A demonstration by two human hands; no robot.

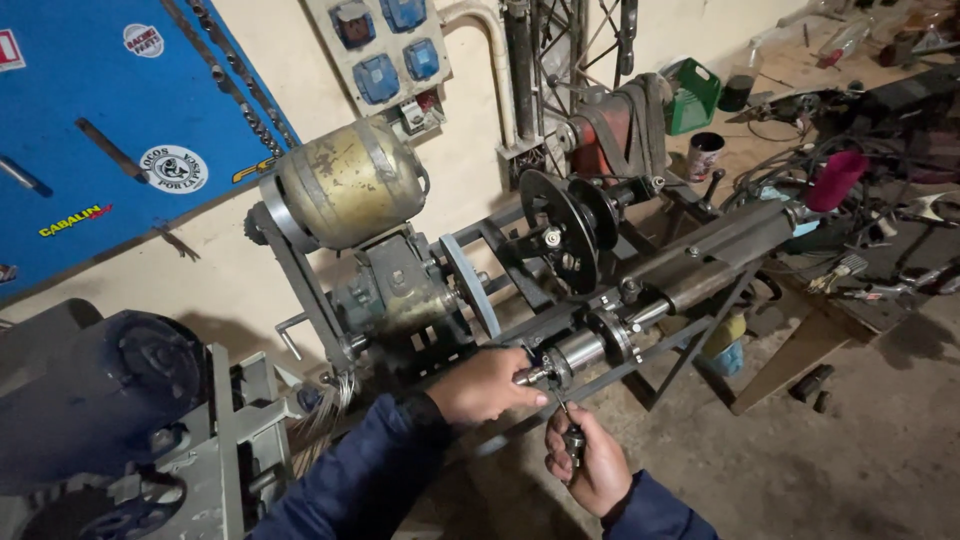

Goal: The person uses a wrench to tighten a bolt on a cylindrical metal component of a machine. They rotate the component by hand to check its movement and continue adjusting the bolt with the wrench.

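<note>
Low in the middle of the frame, the left hand point(487, 385) is wrapped around the near end of a steel spindle point(580, 350), its fingers closed on the small chuck-like tip point(533, 376) that sticks out toward the viewer. Just below and slightly right of it, the right hand point(590, 462) is clenched around the dark handle of a small tool point(573, 437), whose thin shaft points up to the spindle tip and appears to meet it. Both arms wear dark blue sleeves point(370, 470).

That spindle belongs to a grey metal-framed machine point(600, 290) running from the centre toward the upper right, with a long dark bar point(720, 245) along its top. Behind the spindle, a large black pulley wheel point(560, 228) stands on edge at centre frame. Left of centre, a worn brass-coloured motor point(345, 180) sits above a grey gearbox point(395, 290).

At the upper left, a blue board point(80, 130) with stickers hangs on the wall, and a panel of blue sockets point(385, 45) is fixed at the top centre. A dark grey machine point(90, 400) fills the lower left corner. At the upper right, a green container point(695, 95) and a small can point(705, 155) rest on the concrete floor point(850, 450) among tangled cables and loose parts.
</note>
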